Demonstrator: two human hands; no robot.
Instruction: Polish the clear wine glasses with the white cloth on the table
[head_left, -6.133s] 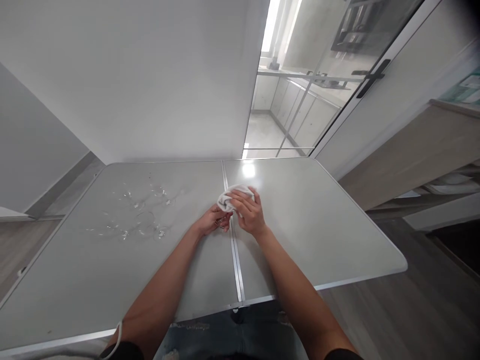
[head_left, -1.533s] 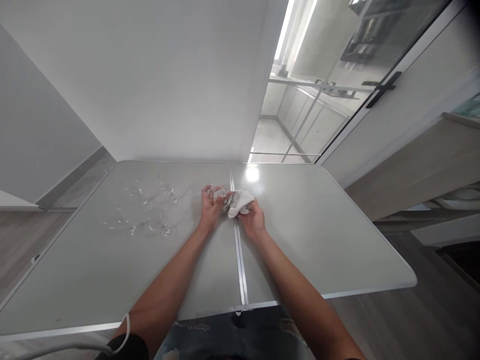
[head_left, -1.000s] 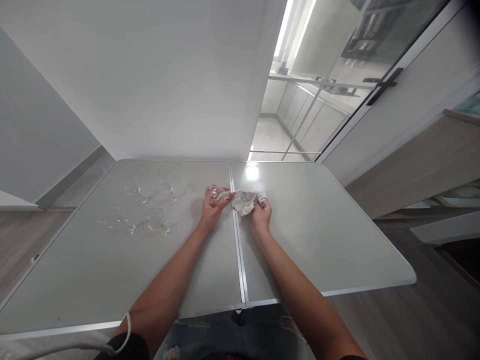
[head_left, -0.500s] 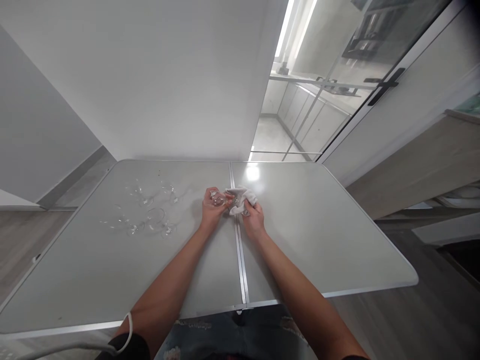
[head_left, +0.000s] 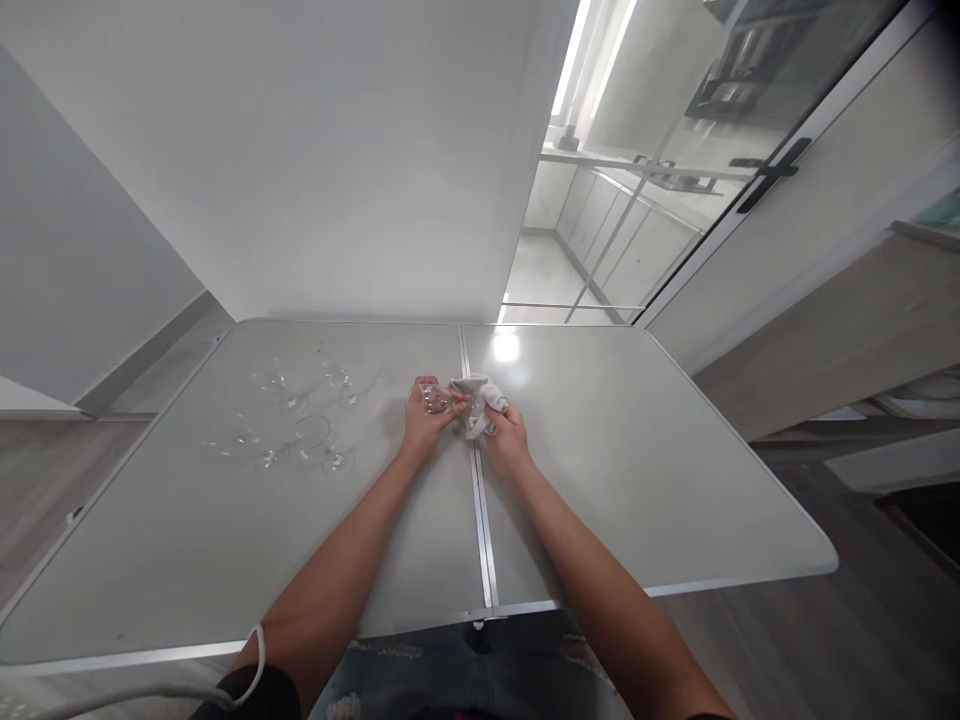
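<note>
My left hand (head_left: 426,418) is closed around the bowl of a clear wine glass (head_left: 435,399), which lies sideways with its foot end toward the right. A white cloth (head_left: 472,392) is wrapped about the stem and foot end, hiding much of it. My right hand (head_left: 507,432) grips this cloth from the right, thumb on top. Both hands are just above the middle of the table, over its metal seam. To the left stand several other clear stemmed glasses (head_left: 268,456), hard to make out against the pale surface.
The light grey folding table (head_left: 615,480) has a metal seam (head_left: 481,530) down its middle and a metal edge. A white wall (head_left: 360,180) rises behind it. At the back right is a glass door (head_left: 622,220) with a black handle. A white cable (head_left: 259,650) touches my left forearm.
My right hand has shifted the cloth slightly, and its folds around the foot end look different. The glass has turned a little in my left hand. The other glasses stay put.
</note>
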